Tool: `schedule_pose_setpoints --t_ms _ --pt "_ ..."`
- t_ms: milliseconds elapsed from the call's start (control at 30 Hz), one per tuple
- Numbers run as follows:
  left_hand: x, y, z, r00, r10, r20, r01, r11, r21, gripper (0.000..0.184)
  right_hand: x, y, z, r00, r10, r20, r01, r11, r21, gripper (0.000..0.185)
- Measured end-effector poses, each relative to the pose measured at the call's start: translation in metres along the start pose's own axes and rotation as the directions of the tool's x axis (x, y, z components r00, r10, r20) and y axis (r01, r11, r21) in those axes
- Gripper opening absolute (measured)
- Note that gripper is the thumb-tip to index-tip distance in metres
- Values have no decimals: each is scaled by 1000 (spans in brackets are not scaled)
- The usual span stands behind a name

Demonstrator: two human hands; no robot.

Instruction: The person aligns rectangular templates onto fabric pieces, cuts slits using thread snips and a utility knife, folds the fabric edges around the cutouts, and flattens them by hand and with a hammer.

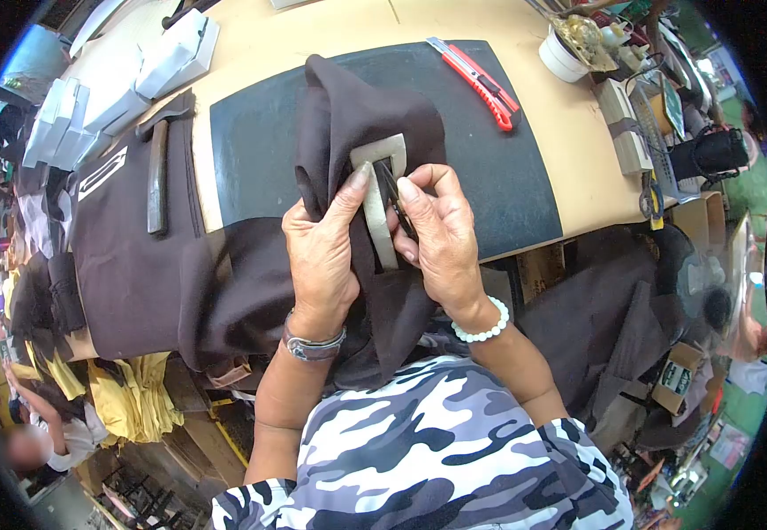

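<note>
A dark brown cloth (pixel 361 106) is bunched over the front edge of the table and hangs toward my lap. Set against it is a pale grey rectangular frame (pixel 382 243) with an opening in its middle. My left hand (pixel 323 256) grips the cloth, its thumb pressed on the frame's left side. My right hand (pixel 441 234) is closed on a slim black piece (pixel 391 190) at the frame's opening; its exact kind is not clear. The fingers of my right hand partly cover both that piece and the frame's right side.
A dark cutting mat (pixel 260 150) lies under the cloth. On it rests a red utility knife (pixel 479 84). A hammer (pixel 158 177) lies on more brown cloth at left, near white boxes (pixel 171 53). A white tub (pixel 563 60) stands at right. Another person (pixel 56 433) is at lower left.
</note>
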State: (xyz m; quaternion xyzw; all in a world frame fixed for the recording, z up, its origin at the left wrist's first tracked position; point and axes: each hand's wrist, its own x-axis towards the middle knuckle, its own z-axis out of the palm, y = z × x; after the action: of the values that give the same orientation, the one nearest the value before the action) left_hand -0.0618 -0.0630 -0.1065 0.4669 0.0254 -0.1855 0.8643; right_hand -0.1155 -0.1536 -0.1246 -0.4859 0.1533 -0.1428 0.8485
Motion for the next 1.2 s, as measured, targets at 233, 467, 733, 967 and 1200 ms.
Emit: schedule_pose_setpoints --t_ms 233,467,733,967,1200 --pt "1 8 -5 998 -4 61 -1 996 84 12 2 -7 -5 1000 7 28 -6 998 -64 22" --pt "3 6 -9 997 22 81 -33 989 144 13 3 -8 -8 1000 10 18 -8 994 -110 21" --pt "14 -1 -10 996 31 80 -39 993 109 13 4 -4 -5 997 -75 19 78 951 -300 17" --pt "8 -18 4 974 228 -5 -227 970 91 18 -14 -22 0 982 -189 -23 154 860 -487 20" --pt "9 -21 11 952 298 -63 -295 954 56 18 -18 -24 4 998 -56 5 54 941 -334 17"
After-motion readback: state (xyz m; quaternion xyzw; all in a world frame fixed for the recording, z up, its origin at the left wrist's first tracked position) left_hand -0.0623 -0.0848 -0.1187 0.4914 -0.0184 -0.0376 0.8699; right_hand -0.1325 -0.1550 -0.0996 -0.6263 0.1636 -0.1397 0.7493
